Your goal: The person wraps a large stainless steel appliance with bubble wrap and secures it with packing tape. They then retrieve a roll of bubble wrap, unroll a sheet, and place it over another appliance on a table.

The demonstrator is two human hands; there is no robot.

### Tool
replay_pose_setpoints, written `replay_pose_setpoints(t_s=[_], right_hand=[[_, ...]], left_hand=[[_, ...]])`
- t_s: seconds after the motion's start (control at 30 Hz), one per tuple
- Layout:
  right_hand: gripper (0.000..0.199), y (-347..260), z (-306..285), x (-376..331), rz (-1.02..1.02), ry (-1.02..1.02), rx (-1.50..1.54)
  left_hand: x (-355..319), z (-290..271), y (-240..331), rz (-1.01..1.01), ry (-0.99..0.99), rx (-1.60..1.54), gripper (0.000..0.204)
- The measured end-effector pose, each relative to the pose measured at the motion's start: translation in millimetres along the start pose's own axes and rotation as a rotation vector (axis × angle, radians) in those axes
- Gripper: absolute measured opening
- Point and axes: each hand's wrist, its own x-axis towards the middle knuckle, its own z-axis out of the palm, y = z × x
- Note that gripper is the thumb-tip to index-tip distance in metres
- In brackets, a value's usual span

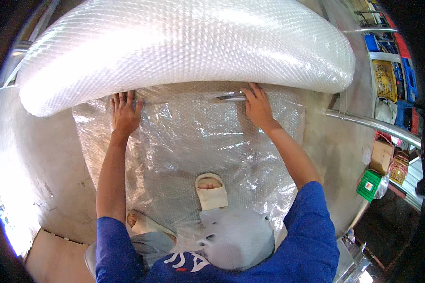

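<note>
A large roll of clear bubble wrap [189, 47] lies across the far side, and its unrolled sheet [189, 141] spreads over the floor toward me. My left hand [126, 113] rests flat on the sheet near the roll's lower edge, fingers stretched out with nothing in them. Farther right, my right hand [258, 106] is closed on a knife [232, 97] whose slim, pointed silver blade aims left. The knife's handle is hidden by the hand, and the right fingertips reach the roll's edge.
My sandalled feet stand on the sheet, one cream sandal [212, 198] showing near its middle. Metal rails [378, 126] run along the right. Beyond them are a yellow basket [385, 80], a green crate [369, 185] and a cardboard box [381, 157].
</note>
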Motion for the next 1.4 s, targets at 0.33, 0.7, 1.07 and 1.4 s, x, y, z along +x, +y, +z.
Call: replay_pose_setpoints(t_s=[0.33,0.7,1.07,1.4], right_hand=[[0.042,59.7,72.4,79.7,-0.049,-0.191,-0.22],[0.039,-45.9,38.3,81.0,0.179,-0.005,-0.008],[0.049,-175.3,-120.8,-57.7,0.625,-0.637,1.037],[0.058,-105.0,-466.9,-254.6,1.19,-0.692,1.294]], left_hand=[[94.6,-37.7,-38.3,-0.216,-0.245,-0.029,0.073],[-127.3,-46.3,-223.2,-0.77,-0.232,-0.1,0.102],[-151.7,-70.6,-177.4,-0.757,-0.085,-0.359,0.044],[-303.5,-187.9,-27.4,-0.47,-0.301,-0.933,0.042]])
